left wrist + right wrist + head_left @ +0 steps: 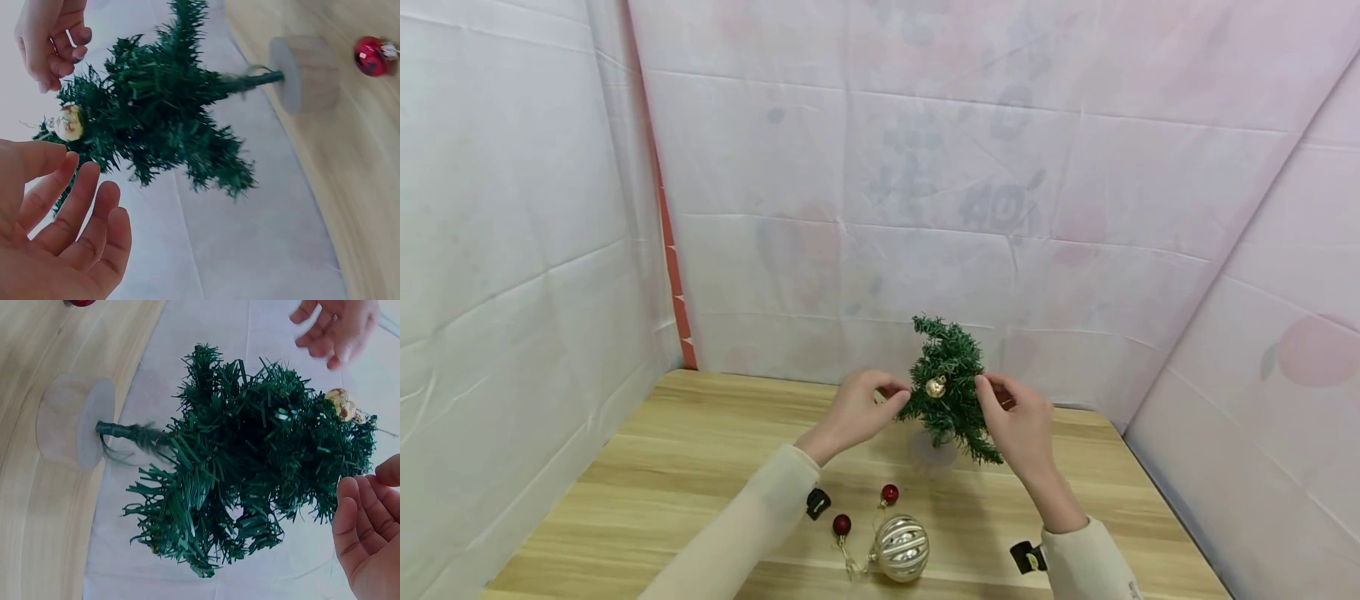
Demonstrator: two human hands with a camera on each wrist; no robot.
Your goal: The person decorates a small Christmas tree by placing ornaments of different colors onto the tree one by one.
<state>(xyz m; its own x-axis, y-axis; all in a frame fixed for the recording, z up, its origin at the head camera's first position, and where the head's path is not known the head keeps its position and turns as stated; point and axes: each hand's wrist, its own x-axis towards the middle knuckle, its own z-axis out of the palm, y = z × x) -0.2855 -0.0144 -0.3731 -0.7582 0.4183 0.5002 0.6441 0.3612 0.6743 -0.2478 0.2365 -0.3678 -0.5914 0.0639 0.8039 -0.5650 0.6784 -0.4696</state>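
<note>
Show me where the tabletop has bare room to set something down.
Widest: the wooden tabletop between its left edge and the left sleeve. A smaller patch lies between the right hand and the tabletop's right edge. It is crowded at the green tree, flanked by both hands, and nearer, where the silvery bauble and two red balls lie.

A wood-grain counter [647,475] holds a small green tree [953,362], standing on its round base [934,452] toward the far side. On the near side lies a large ribbed ball [902,547], one red ball [842,524] to its left, another [890,494] just beyond.
</note>
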